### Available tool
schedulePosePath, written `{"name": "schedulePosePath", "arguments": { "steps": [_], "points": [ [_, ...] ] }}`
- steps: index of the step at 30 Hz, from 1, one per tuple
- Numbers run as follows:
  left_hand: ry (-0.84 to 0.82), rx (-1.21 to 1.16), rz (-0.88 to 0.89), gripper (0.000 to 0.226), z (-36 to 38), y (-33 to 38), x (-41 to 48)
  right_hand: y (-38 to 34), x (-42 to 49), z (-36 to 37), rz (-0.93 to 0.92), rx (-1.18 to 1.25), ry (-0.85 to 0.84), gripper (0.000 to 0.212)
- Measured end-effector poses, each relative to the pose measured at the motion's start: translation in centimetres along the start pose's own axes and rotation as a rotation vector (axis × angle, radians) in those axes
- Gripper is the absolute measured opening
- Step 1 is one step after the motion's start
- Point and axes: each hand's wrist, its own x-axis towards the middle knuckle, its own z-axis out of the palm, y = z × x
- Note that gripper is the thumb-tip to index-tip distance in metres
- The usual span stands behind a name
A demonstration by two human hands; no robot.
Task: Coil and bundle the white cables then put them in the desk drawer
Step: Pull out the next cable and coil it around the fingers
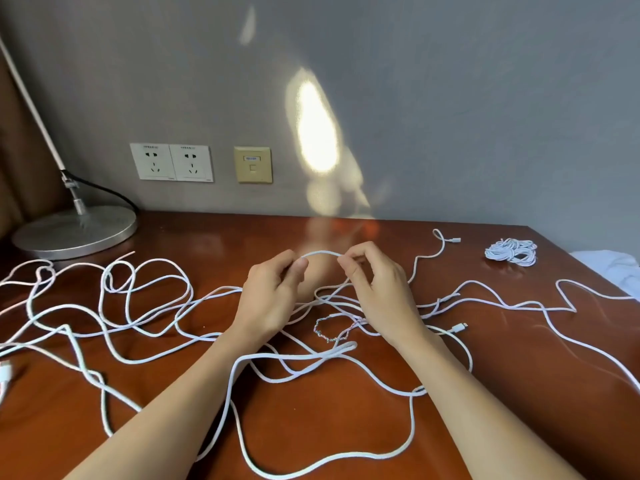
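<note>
The left hand and right hand are held over the middle of the desk, each pinching with thumb and fingertips one end of a short arc of white cable that bows up between them. Loose cables sprawl from the left edge to the right, crossing under both forearms. A coiled bundle lies far right, near the desk's slanting edge, with bare wood around it. A lamp base fills the far left corner.
</note>
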Motion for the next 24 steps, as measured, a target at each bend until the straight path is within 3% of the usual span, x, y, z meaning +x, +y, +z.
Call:
{"name": "schedulePosePath", "arguments": {
  "steps": [11,14,18,24],
  "points": [
    [-0.120,-0.539,-0.251,0.024,-0.8,0.9,0.0,-0.1,0.1,-0.2,-0.075,-0.005,0.128,0.021],
    [-0.169,-0.654,-0.326,0.023,-1.1,1.2,0.1,0.1,0.0,-0.1,-0.064,0.019,0.102,0.023],
    [-0.279,-0.578,-0.295,0.040,-1.0,1.4,-0.2,0.2,-0.2,0.1,-0.073,0.015,0.080,0.022],
    [-0.188,-0.866,-0.448,0.041,-0.7,1.7,0.0,0.2,-0.5,0.5,-0.024,-0.030,-0.033,0.027]
  ]
}}
